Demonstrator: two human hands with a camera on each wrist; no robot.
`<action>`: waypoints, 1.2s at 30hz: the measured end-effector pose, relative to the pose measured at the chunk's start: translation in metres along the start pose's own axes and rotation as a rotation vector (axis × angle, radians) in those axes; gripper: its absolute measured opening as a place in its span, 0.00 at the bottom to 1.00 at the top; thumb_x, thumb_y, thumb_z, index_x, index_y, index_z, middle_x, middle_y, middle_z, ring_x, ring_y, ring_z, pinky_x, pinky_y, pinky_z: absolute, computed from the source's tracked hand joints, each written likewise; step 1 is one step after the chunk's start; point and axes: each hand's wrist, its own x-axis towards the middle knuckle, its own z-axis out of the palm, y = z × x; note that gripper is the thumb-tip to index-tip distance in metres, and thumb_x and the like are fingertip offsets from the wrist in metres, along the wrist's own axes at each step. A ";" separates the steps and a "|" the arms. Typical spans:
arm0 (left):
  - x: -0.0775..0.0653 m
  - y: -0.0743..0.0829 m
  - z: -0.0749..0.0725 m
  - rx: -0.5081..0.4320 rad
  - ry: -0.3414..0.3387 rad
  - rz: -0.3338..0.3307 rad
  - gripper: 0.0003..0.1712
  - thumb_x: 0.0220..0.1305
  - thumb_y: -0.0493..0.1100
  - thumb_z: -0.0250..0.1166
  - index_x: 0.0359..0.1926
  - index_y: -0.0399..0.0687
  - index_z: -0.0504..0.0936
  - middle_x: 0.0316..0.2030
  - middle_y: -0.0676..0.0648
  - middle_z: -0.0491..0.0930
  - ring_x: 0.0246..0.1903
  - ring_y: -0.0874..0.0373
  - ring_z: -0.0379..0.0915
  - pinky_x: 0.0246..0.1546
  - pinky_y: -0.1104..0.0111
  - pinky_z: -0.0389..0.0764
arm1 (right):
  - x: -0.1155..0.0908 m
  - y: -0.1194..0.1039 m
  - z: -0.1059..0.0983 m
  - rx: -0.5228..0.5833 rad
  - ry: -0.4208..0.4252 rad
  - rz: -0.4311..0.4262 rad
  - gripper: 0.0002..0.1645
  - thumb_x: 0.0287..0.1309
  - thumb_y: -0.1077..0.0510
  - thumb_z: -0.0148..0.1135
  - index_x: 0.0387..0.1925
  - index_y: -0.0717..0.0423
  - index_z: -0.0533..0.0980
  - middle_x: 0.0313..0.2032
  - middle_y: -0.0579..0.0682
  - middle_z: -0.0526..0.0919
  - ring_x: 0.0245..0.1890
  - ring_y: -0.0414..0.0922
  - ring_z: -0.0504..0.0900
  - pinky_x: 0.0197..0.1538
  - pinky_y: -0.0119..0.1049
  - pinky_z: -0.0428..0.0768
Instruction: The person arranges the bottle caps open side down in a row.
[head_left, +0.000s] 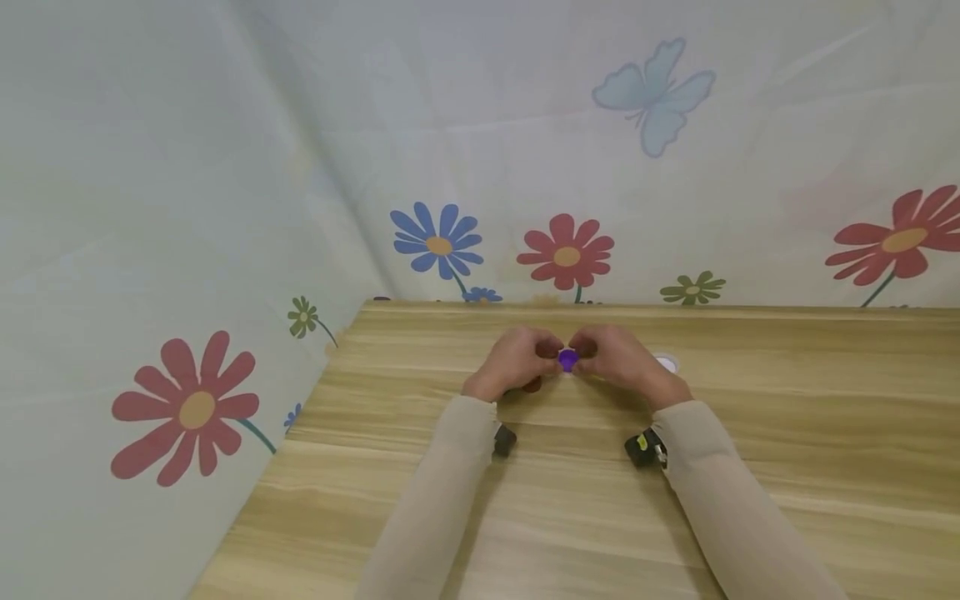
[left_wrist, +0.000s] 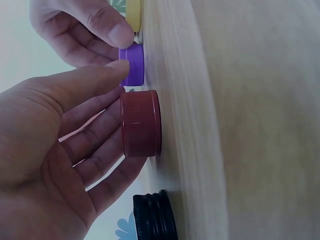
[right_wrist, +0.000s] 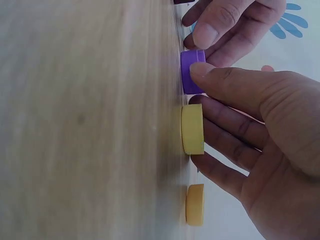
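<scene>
A small purple bottle cap (head_left: 567,360) is at the table's surface, between my two hands. My left hand (head_left: 517,360) holds it from the left, with the thumb tip on its side in the left wrist view. From the opposite side my right hand (head_left: 617,360) holds it too, its thumb (right_wrist: 225,82) lying across the cap in the right wrist view. A ribbed red cap (left_wrist: 141,125) stands beside the left hand's lower fingers. A yellow cap (right_wrist: 193,129) stands close to the right hand's fingers.
Past the red cap is a black cap (left_wrist: 155,217); past the yellow one, an orange cap (right_wrist: 195,205). A pale round thing (head_left: 666,363) lies beside the right wrist. The wood-grain table (head_left: 570,525) ends at a flower-printed cloth (head_left: 480,133).
</scene>
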 end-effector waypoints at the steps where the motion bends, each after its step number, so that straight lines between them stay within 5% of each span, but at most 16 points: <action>1: 0.001 0.001 0.000 0.006 0.001 0.002 0.16 0.68 0.40 0.75 0.55 0.44 0.90 0.47 0.48 0.90 0.44 0.59 0.83 0.56 0.66 0.80 | 0.000 -0.001 0.000 -0.006 0.003 -0.005 0.16 0.64 0.66 0.73 0.52 0.67 0.83 0.46 0.60 0.89 0.51 0.57 0.86 0.61 0.56 0.80; 10: 0.001 0.005 -0.002 0.008 0.004 0.009 0.14 0.70 0.40 0.73 0.55 0.45 0.90 0.48 0.48 0.90 0.41 0.58 0.80 0.54 0.65 0.80 | 0.001 -0.002 -0.003 -0.001 0.013 -0.030 0.14 0.64 0.67 0.71 0.51 0.67 0.83 0.44 0.59 0.89 0.49 0.57 0.86 0.60 0.56 0.80; 19: -0.004 0.003 -0.007 -0.067 0.057 0.041 0.18 0.69 0.36 0.71 0.58 0.46 0.88 0.53 0.48 0.89 0.53 0.55 0.83 0.58 0.61 0.81 | -0.003 -0.001 -0.010 0.086 0.045 -0.007 0.11 0.69 0.64 0.69 0.51 0.63 0.84 0.47 0.57 0.89 0.53 0.57 0.85 0.60 0.55 0.80; 36: -0.010 -0.002 -0.008 -0.114 0.149 0.114 0.11 0.70 0.42 0.74 0.52 0.49 0.90 0.44 0.54 0.90 0.46 0.60 0.85 0.49 0.65 0.83 | -0.013 -0.006 -0.019 0.134 0.074 -0.019 0.09 0.72 0.58 0.69 0.48 0.59 0.85 0.45 0.53 0.88 0.51 0.54 0.85 0.61 0.57 0.80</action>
